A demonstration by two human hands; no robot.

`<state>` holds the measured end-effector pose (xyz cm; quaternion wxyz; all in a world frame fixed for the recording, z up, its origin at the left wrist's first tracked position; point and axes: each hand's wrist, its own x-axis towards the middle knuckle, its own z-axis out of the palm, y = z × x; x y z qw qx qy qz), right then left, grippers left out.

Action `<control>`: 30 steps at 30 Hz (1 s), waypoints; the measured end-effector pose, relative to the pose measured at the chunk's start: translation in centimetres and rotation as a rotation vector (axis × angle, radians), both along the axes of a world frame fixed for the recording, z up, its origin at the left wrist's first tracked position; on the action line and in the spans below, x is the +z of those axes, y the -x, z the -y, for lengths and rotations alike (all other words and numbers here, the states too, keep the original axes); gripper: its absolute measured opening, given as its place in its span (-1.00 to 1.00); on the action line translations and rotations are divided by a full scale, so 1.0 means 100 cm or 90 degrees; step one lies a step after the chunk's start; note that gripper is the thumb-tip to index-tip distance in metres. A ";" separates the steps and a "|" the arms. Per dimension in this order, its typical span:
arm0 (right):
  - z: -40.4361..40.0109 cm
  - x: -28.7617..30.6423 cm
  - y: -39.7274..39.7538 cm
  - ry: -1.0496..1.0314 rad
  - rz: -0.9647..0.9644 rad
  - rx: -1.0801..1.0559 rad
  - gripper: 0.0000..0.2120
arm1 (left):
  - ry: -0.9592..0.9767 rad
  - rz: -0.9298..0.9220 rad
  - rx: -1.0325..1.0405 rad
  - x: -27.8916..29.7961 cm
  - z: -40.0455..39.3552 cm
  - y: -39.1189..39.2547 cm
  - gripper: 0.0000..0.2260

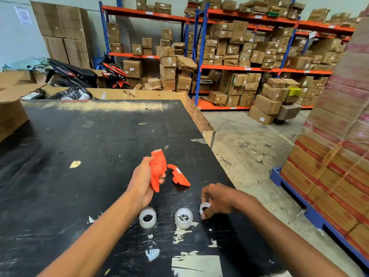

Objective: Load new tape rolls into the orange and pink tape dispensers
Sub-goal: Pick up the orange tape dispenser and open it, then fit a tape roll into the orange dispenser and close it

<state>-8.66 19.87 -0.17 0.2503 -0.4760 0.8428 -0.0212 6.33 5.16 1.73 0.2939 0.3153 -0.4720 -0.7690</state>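
My left hand [142,184] grips an orange tape dispenser [157,169], held up a little above the black table [79,156]. A separate orange dispenser piece [178,175] lies on the table just right of it. My right hand [216,198] is closed on a small clear tape roll [204,208] at the table surface. Two more clear tape rolls, one [147,218] and another [183,217], stand on the table between my forearms. No pink dispenser is in view.
The table's right edge [223,168] drops to a concrete floor. A wrapped stack of cartons on a blue pallet [329,166] stands at the right. Cardboard boxes [12,114] border the table's far left. Shelving with cartons [239,56] and parked scooters fill the background.
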 end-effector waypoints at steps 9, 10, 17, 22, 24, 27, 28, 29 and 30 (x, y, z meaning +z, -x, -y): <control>0.018 -0.002 -0.037 0.050 -0.044 0.169 -0.62 | 0.030 -0.003 -0.026 0.002 0.000 -0.012 -0.77; 0.020 -0.003 -0.040 0.055 -0.045 0.170 -0.58 | 0.046 0.001 -0.017 0.000 0.001 -0.014 -0.79; 0.031 0.005 -0.029 0.267 0.109 0.066 -0.76 | 0.102 0.018 0.017 -0.007 0.008 -0.024 -0.72; 0.036 0.028 -0.031 0.470 0.460 -0.048 -0.69 | 0.140 0.031 0.028 -0.005 0.009 -0.026 -0.72; 0.037 0.031 -0.034 0.476 0.486 -0.027 -0.69 | 0.142 0.024 0.019 -0.002 0.008 -0.027 -0.77; 0.042 0.032 -0.035 0.484 0.477 -0.007 -0.66 | 0.142 0.008 0.008 0.001 0.006 -0.028 -0.78; 0.044 0.032 -0.035 0.482 0.473 0.004 -0.65 | 0.146 0.006 0.004 0.002 0.005 -0.028 -0.78; 0.045 0.032 -0.036 0.478 0.475 0.016 -0.64 | 0.146 0.004 0.001 0.002 0.005 -0.028 -0.79; 0.047 0.032 -0.038 0.472 0.479 0.028 -0.63 | 0.140 0.000 -0.002 0.001 0.005 -0.028 -0.80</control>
